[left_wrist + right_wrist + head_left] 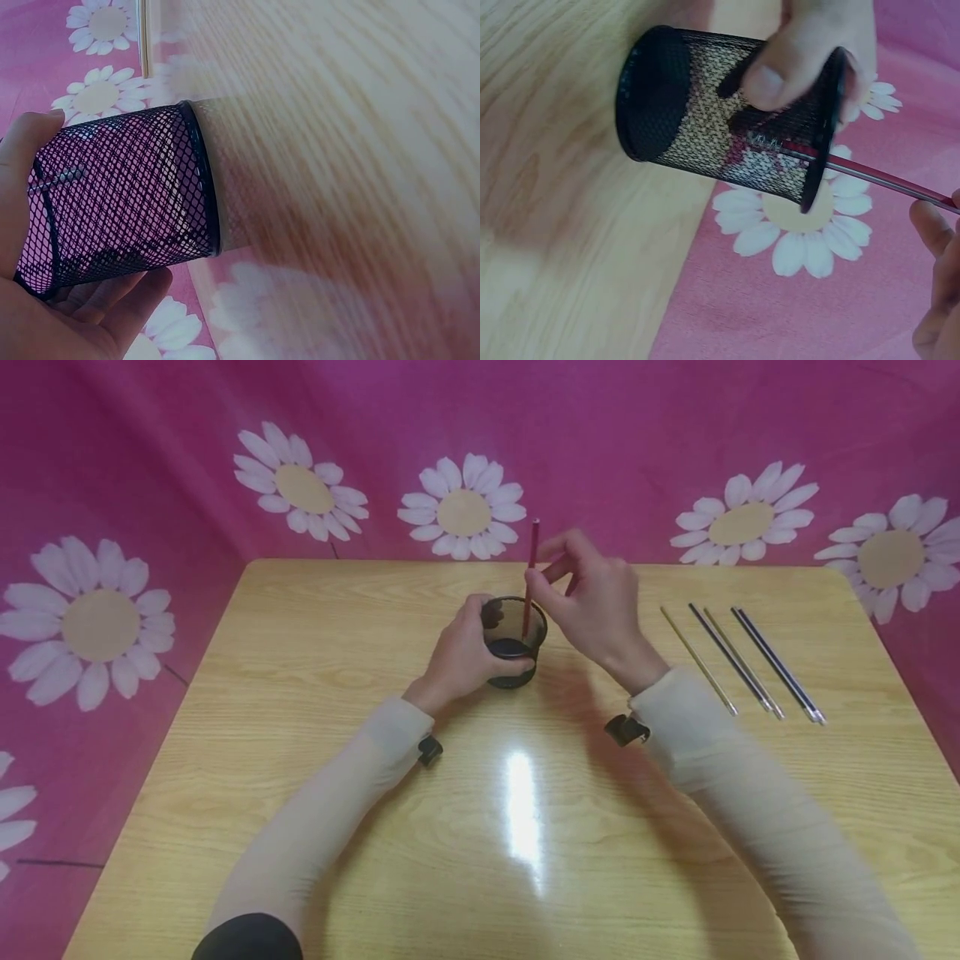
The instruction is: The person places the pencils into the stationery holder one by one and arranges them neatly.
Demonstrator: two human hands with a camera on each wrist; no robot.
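A black mesh pencil cup (510, 672) stands at the table's middle, towards the back. My left hand (465, 647) grips it from the left, thumb and fingers spread around its wall. In the left wrist view the mesh wall of the cup (124, 199) shows between thumb and fingers. My right hand (596, 602) pinches a red pencil (533, 547) by its upper part. The lower end of the pencil (862, 174) is inside the cup's mouth, visible through the mesh in the right wrist view and short of the base.
Several pencils, gold ones (697, 658) and dark blue ones (776, 662), lie side by side on the wooden table (360, 635) right of my right hand. A pink cloth (600, 460) with white daisies hangs behind the table's back edge.
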